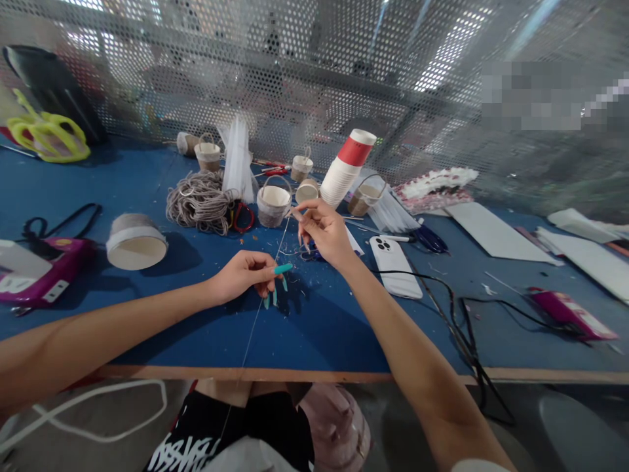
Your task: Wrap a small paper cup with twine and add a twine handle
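Note:
A thin pale thread (253, 326) runs from over the table down past its front edge to my lap. My right hand (322, 229) pinches the thread's upper end between thumb and forefinger. Lower down, the thread passes through my left hand (248, 276), whose fingers are curled together on it; long teal nails show there. Just behind my right fingertips stands a small basket (273, 204) with a grey wrapped side and a looped handle. Whether a needle is on the thread is too small to tell.
Behind my hands are a bundle of grey cord (199, 203), red-handled scissors (242, 217), white mesh (238, 160) and a leaning stack of paper cups (346, 172). To the left lies a wrapped cup (136, 244); rightward, a white phone (394, 267) and black cable (459, 321).

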### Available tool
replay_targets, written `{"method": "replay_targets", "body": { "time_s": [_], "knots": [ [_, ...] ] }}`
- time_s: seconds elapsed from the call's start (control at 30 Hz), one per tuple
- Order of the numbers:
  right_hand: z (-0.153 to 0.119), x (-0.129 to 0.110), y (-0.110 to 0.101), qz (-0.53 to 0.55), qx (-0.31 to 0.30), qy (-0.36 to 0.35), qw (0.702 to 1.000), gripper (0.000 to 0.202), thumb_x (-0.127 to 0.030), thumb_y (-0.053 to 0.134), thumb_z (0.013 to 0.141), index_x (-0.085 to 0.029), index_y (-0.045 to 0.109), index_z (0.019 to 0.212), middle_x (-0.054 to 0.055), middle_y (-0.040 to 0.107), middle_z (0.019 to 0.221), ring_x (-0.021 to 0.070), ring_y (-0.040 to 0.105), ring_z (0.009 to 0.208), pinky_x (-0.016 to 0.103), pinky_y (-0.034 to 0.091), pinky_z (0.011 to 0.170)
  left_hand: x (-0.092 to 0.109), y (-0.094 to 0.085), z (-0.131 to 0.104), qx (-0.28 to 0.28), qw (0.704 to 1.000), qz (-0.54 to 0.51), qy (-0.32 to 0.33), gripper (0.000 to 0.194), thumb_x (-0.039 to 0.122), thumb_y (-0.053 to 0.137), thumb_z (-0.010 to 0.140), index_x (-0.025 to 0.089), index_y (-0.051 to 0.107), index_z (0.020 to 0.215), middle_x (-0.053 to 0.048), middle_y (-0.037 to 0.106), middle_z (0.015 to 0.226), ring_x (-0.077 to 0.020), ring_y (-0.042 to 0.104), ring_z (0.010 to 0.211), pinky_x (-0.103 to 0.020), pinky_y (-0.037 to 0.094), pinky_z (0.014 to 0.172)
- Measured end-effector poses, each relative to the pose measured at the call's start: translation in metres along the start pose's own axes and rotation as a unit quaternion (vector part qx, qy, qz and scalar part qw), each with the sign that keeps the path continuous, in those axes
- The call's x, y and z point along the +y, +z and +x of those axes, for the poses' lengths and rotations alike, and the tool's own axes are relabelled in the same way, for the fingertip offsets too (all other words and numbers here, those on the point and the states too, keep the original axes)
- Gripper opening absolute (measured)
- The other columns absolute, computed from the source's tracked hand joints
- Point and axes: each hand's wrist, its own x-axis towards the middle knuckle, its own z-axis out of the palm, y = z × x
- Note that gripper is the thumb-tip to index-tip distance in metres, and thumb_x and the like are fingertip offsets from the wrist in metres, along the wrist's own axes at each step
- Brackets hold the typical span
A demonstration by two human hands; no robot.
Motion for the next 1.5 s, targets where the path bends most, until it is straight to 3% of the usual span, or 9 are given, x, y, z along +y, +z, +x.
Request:
{"method": "replay_targets", "body": {
  "time_s": [0.63,0.8,1.03,1.17,1.5],
  "knots": [
    [0.0001,-0.0014,0.0019,0.063,0.002,0.036,0.997,0.033,-0.047,0.065,0.076,-0.023,0.05,0.094,-0.009,0.05,0.057,0.005,0.048,0.042,0.019,0.039,0.041,-0.0003,-0.0001,0.0001,-0.017,1.0,-0.019,0.002,0.037,0.046,0.072,0.068,0.011,0.061,0.068,0.0,0.063,0.054,-0.0066,0.056,0.042,-0.018,0.047,0.045],
    [-0.0007,-0.0017,0.0039,0.102,-0.018,0.064,0.993,0.035,-0.047,0.061,0.081,-0.023,0.049,0.103,-0.008,0.051,0.058,0.0044,0.044,0.042,0.019,0.033,0.039,0.0004,0.0001,-0.0008,-0.019,1.0,-0.022,-0.001,0.037,0.045,0.072,0.068,0.01,0.062,0.068,0.0,0.063,0.054,-0.0067,0.056,0.043,-0.018,0.047,0.045],
    [-0.0006,-0.0028,0.0059,0.21,-0.079,0.102,0.969,0.034,-0.049,0.057,0.083,-0.021,0.05,0.1,-0.009,0.045,0.06,0.0031,0.036,0.041,0.02,0.027,0.039,0.0023,0.001,-0.0016,-0.03,0.999,-0.033,-0.006,0.037,0.046,0.074,0.066,0.01,0.064,0.069,-0.001,0.064,0.054,-0.0074,0.057,0.043,-0.018,0.047,0.046],
    [-0.0008,-0.0018,0.0051,0.193,-0.099,0.095,0.972,0.036,-0.051,0.058,0.081,-0.024,0.047,0.102,-0.009,0.046,0.061,0.0033,0.035,0.04,0.02,0.027,0.04,0.003,0.0009,-0.0018,-0.033,0.999,-0.028,-0.008,0.036,0.046,0.073,0.067,0.01,0.064,0.069,-0.002,0.064,0.054,-0.008,0.056,0.044,-0.019,0.047,0.046],
    [-0.0009,0.0005,0.007,0.192,-0.076,0.086,0.975,0.033,-0.045,0.063,0.079,-0.025,0.044,0.095,-0.011,0.044,0.058,0.0038,0.033,0.04,0.02,0.026,0.04,0.003,0.0008,-0.0013,-0.04,0.999,-0.028,-0.008,0.036,0.045,0.072,0.068,0.01,0.064,0.07,-0.001,0.064,0.054,-0.0079,0.057,0.044,-0.019,0.047,0.046]
  ]
}}
